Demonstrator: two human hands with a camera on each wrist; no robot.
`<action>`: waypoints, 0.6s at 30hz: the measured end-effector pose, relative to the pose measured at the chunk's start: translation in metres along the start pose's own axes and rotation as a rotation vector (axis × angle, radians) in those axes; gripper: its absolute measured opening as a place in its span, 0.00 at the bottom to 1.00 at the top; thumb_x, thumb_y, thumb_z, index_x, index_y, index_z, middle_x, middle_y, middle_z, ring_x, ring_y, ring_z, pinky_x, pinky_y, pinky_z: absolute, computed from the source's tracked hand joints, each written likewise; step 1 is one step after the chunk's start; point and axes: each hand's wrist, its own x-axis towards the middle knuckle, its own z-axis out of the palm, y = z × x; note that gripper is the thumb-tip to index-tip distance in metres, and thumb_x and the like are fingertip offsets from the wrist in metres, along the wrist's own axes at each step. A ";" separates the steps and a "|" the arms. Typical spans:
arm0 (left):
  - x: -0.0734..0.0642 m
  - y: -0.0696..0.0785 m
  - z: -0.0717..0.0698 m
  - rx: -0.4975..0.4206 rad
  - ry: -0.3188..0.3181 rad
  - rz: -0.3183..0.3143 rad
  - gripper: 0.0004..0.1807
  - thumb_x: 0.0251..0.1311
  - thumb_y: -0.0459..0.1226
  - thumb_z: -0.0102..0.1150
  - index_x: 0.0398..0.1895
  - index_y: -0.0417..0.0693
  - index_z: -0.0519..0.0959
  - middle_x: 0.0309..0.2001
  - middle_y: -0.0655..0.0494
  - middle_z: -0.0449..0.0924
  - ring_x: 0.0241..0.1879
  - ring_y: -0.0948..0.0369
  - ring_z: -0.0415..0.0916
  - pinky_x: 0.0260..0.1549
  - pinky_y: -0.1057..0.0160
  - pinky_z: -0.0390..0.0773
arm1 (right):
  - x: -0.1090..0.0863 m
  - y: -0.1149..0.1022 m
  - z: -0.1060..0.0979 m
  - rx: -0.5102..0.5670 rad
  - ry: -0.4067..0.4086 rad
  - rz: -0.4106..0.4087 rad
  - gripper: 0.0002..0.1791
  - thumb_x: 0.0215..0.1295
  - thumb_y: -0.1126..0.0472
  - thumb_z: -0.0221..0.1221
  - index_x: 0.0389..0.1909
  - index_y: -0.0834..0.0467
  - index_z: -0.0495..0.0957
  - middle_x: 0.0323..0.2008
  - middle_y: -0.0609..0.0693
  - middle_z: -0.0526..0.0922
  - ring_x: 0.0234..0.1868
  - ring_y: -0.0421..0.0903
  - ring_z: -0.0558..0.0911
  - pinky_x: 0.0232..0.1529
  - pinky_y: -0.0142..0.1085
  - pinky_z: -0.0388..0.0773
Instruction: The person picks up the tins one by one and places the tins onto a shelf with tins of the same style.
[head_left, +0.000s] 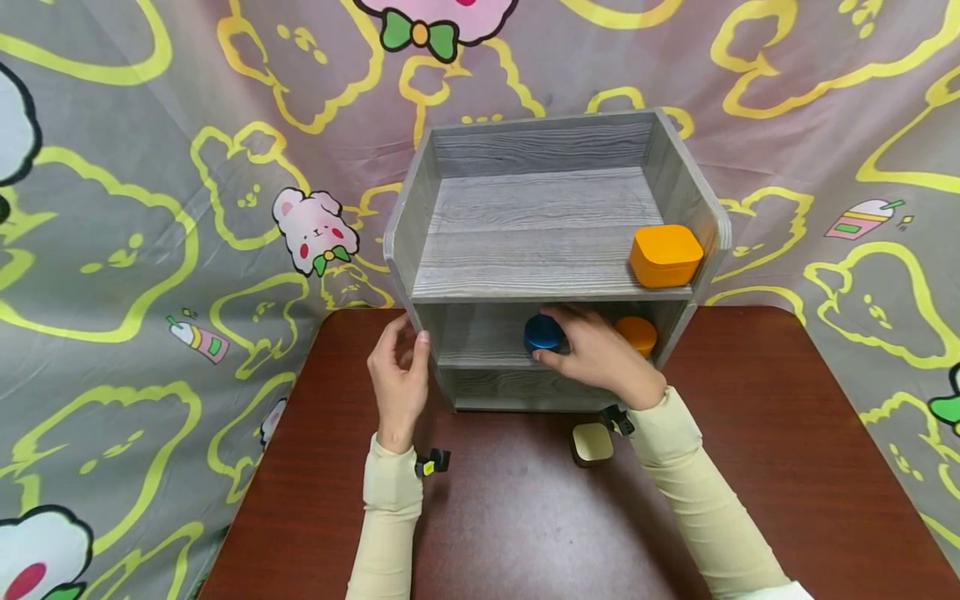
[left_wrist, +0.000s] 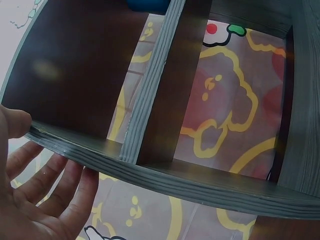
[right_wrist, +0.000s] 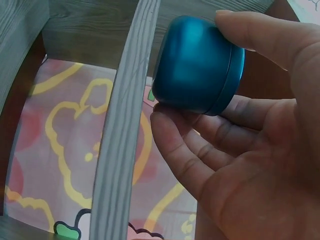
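Note:
My right hand (head_left: 592, 350) grips a blue tin (head_left: 543, 333) at the middle compartment of a grey wooden shelf (head_left: 540, 200). Seen from the right wrist, the shiny tin (right_wrist: 192, 67) lies between the thumb and the curled fingers (right_wrist: 185, 150), close to a shelf board's front edge. At the shelf's left side, my left hand (head_left: 400, 375) holds the side panel's edge. The left wrist view has its thumb (left_wrist: 17, 123) on one face of that panel (left_wrist: 150, 175) and the fingers on the other.
An orange square tin (head_left: 666, 256) stands on the top shelf at the right. Behind my right hand, an orange round tin (head_left: 637, 333) sits in the middle compartment. On the brown table (head_left: 510, 517), a cream-topped square tin (head_left: 592, 442) stands before the shelf. A patterned cloth (head_left: 150, 275) hangs behind.

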 end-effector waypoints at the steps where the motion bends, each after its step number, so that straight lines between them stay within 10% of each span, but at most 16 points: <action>1: 0.000 0.000 0.000 0.001 -0.001 0.004 0.15 0.67 0.28 0.63 0.57 0.35 0.82 0.45 0.35 0.87 0.42 0.69 0.83 0.41 0.77 0.82 | 0.000 0.000 0.000 -0.002 -0.001 -0.001 0.36 0.63 0.50 0.70 0.67 0.65 0.74 0.62 0.65 0.82 0.57 0.61 0.82 0.61 0.54 0.80; 18: 0.000 -0.002 -0.002 0.012 -0.019 0.033 0.16 0.69 0.29 0.62 0.58 0.37 0.82 0.45 0.37 0.86 0.42 0.65 0.83 0.42 0.77 0.82 | 0.001 0.003 0.004 0.004 -0.036 0.039 0.37 0.64 0.49 0.69 0.69 0.64 0.73 0.66 0.65 0.79 0.61 0.62 0.80 0.63 0.55 0.78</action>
